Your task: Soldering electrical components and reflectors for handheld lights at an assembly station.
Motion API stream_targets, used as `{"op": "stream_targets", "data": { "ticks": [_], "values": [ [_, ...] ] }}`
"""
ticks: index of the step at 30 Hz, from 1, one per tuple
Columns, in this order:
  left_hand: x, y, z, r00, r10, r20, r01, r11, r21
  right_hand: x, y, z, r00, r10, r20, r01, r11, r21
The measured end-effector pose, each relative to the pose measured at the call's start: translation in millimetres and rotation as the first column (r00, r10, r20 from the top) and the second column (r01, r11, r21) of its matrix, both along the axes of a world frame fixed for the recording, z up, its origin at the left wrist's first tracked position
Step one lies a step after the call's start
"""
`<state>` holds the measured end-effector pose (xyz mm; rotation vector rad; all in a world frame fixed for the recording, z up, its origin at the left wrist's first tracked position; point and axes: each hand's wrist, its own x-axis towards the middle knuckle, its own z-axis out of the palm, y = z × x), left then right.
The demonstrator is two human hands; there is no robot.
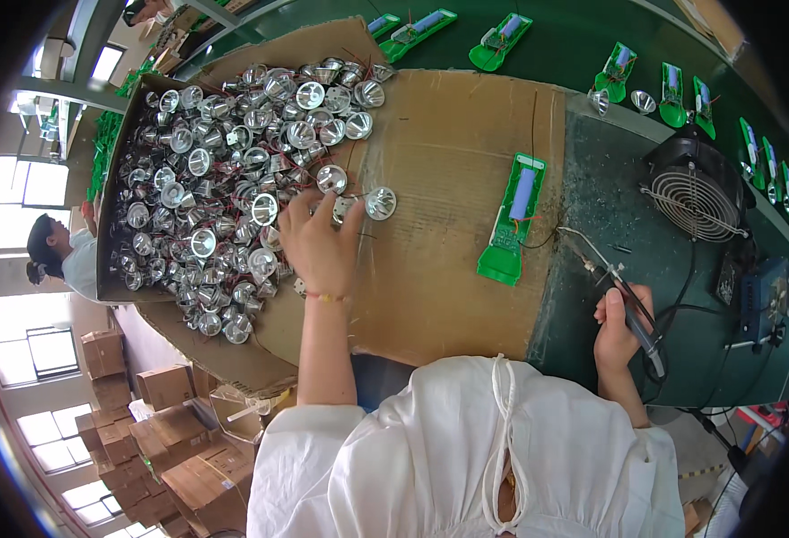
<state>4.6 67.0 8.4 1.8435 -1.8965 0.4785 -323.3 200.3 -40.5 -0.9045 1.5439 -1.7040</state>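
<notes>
While the green housing [500, 262] lies on the cardboard sheet [439, 278] between the two hands, the right one is a bit nearer. Long axis runs away from the body, far end leaning slightly right; wide end faces the person, blue cell [522, 193] sits in the far half.

Right hand [623, 325]: closed round the handle of the soldering iron [639, 334], right of the housing and closer to the body. Iron slants up-left, so its working end points at the housing's right side. A thin dark wire off the board ends near that tip; can't tell if they touch.

Left hand [321, 253]: well left of the housing, fingers spread and curled down at the right edge of the reflector heap [199, 161]. Loose reflector [380, 204] is just beside the fingertips. Can't tell if anything's pinched.
</notes>
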Motion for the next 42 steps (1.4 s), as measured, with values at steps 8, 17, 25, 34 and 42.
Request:
{"op": "stream_targets", "data": {
  "ticks": [8,17,25,34,42],
  "values": [
    [-31,-37,-3,0.747,-0.507,-0.431,0.600,0.793,0.107,6,20,15,0.995,0.044,-0.093,-0.040,0.998,0.045],
    [-91,35,-9,0.457,0.252,-0.853,0.607,0.613,0.506,19,0,27,0.903,0.369,-0.221,-0.380,0.925,-0.007],
    [-108,37,-19,0.576,-0.102,-0.811,0.591,0.737,0.327,30,-13,20,0.950,0.249,-0.189,-0.251,0.968,0.012],
    [-111,38,-22,0.609,-0.211,-0.764,0.579,0.777,0.247,33,-15,17,0.967,0.231,-0.109,-0.223,0.972,0.081],
    [-112,36,-20,0.610,-0.214,-0.763,0.587,0.769,0.253,33,-11,19,0.978,0.201,-0.047,-0.195,0.974,0.111]
  ]
}}
